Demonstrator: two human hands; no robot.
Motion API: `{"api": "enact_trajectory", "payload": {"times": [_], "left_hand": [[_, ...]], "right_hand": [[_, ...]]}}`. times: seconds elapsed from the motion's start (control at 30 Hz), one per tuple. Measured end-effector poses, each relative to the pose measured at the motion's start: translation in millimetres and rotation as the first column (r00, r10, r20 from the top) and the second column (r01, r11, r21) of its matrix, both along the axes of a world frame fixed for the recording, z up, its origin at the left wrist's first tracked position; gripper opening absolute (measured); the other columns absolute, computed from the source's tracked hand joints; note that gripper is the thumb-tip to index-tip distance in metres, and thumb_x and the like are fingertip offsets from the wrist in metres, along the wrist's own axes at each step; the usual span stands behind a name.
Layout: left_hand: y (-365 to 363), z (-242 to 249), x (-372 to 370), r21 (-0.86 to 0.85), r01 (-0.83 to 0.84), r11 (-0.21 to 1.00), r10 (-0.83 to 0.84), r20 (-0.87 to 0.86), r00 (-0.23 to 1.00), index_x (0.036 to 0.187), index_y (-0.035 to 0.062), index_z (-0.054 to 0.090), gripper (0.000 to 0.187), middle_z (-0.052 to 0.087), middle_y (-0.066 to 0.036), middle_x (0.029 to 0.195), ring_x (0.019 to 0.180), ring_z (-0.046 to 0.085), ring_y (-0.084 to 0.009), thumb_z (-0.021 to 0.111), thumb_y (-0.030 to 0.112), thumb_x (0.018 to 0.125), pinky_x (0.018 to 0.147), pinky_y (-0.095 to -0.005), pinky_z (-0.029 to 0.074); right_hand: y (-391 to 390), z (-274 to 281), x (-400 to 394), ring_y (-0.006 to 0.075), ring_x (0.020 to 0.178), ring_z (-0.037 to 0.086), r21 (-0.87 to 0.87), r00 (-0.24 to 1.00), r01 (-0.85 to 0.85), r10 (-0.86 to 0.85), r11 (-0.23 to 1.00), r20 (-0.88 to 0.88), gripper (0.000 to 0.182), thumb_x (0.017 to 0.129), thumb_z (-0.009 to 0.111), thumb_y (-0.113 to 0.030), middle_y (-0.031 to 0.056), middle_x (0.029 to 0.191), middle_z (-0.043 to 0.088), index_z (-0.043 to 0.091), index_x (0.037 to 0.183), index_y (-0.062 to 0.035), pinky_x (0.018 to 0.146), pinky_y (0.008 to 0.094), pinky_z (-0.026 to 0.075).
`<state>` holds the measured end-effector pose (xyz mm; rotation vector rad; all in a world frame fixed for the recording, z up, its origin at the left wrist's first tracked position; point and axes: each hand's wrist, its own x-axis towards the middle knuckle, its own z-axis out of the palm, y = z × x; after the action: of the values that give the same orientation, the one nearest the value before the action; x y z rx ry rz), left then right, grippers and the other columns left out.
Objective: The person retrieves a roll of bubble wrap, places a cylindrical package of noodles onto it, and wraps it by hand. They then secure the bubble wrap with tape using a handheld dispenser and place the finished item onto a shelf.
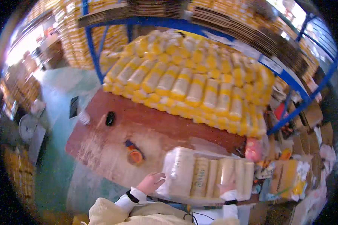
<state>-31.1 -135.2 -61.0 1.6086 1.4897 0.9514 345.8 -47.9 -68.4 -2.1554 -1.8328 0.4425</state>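
L hand (152, 182) just left of pale pack (204, 176), fingers loosely spread. R hand (228, 185) over pack's right part, grip can't tell tbh. Pack's on red table (97, 150), near edge. Orange-dark tool (135, 153) left of pack; yellow-banded bundles (182, 84) piled behind pack.

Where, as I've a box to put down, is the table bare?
The table looks bare between the yellow packs and orange roll, and from that roll leftward, this side of the black object. It's crowded along the back and at right, where the bundle lies.
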Motion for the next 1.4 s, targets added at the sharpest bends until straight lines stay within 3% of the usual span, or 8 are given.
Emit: {"api": "enact_trajectory", "payload": {"times": [0.13,0.23,0.3,0.5,0.7,0.83,1.1,1.4], "left_hand": [[-15,-16,-53,-0.195,-0.080,0.977,0.142,0.327,0.934,0.096,-0.0016,0.058,0.023,0.059,-0.018,0.093,0.087,0.057,-0.0317,0.053,0.015,0.082,0.077,-0.0370,0.046],[-11,-83,-93,-0.089,-0.135,0.987,0.162,0.514,0.842,0.103,-0.0025,0.056,0.030,0.059,-0.018,0.095,0.090,0.058,-0.0322,0.054,0.019,0.081,0.079,-0.0360,0.046],[-19,-69,-125,-0.028,-0.111,0.993,0.114,0.330,0.937,0.106,-0.0023,0.055,0.032,0.059,-0.018,0.096,0.091,0.057,-0.0320,0.054,0.019,0.082,0.080,-0.0352,0.046],[-16,-36,-213,-0.320,0.148,0.936,-0.070,0.243,0.967,0.114,-0.0017,0.051,0.038,0.060,-0.015,0.101,0.093,0.059,-0.0265,0.053,0.025,0.086,0.083,-0.0343,0.045],[-1,3,-200,-0.341,0.427,0.837,0.115,0.874,0.472,0.117,0.0020,0.047,0.042,0.059,-0.008,0.100,0.085,0.058,-0.0193,0.057,0.027,0.084,0.076,-0.0365,0.049],[21,46,-253,-0.607,0.113,0.787,0.557,0.776,0.295,0.109,0.0028,0.050,0.037,0.059,-0.011,0.096,0.079,0.061,-0.0210,0.064,0.015,0.077,0.063,-0.0339,0.053],[71,-85,-299,-0.518,-0.386,0.763,0.598,0.342,0.724,0.117,-0.0005,0.032,0.059,0.051,-0.015,0.102,0.084,0.055,-0.0226,0.067,0.011,0.071,0.070,-0.0314,0.050],[48,-141,-225,-0.050,-0.038,0.998,0.046,0.168,0.985,0.102,-0.0045,0.057,0.028,0.059,-0.012,0.099,0.093,0.054,-0.0184,0.056,0.001,0.075,0.083,-0.0310,0.042]], "right_hand": [[4,4,0,0.0275,0.101,0.052,-0.328,0.832,0.111,-0.269,0.938,-0.485,0.086,0.061,0.073,-0.017,0.0156,0.114,0.050,0.025,0.131,-0.0016,0.085,0.0391,0.045],[-29,17,-42,0.0240,0.089,0.057,-0.457,-0.236,0.124,-0.421,0.881,-0.876,0.046,0.081,0.056,-0.023,0.0123,0.102,0.056,0.042,0.119,-0.0017,0.081,0.0385,0.047],[-52,5,-59,0.0246,0.093,0.056,-0.382,-0.305,0.150,-0.325,0.912,-0.895,0.045,0.081,0.054,-0.023,0.0123,0.105,0.056,0.041,0.120,-0.0034,0.083,0.0385,0.046],[-96,41,-191,0.0255,0.101,0.052,-0.265,-0.112,0.118,-0.253,0.957,-0.961,0.058,0.075,0.063,-0.023,0.0112,0.112,0.053,0.038,0.125,-0.0065,0.088,0.0395,0.043],[-86,61,-398,0.0267,0.104,0.051,-0.268,0.260,-0.281,-0.196,0.921,-0.945,0.064,0.072,0.069,-0.024,0.0112,0.110,0.055,0.039,0.125,-0.0070,0.089,0.0378,0.042],[-81,-31,-497,0.0325,0.113,0.045,0.311,0.592,-0.383,0.489,0.870,-0.641,0.061,0.077,0.063,-0.019,0.0214,0.119,0.047,0.035,0.127,-0.0002,0.095,0.0381,0.037],[-95,-100,-559,0.0389,0.106,0.047,0.202,0.668,-0.442,0.471,0.874,-0.576,0.055,0.070,0.058,-0.012,0.0253,0.115,0.049,0.044,0.122,-0.0031,0.091,0.0417,0.038],[-199,-65,-357,0.0229,0.056,0.061,0.162,0.658,0.008,0.117,0.987,-0.744,0.025,0.084,0.052,-0.025,0.0157,0.064,0.060,0.060,0.086,-0.0014,0.056,0.0333,0.049]]}}
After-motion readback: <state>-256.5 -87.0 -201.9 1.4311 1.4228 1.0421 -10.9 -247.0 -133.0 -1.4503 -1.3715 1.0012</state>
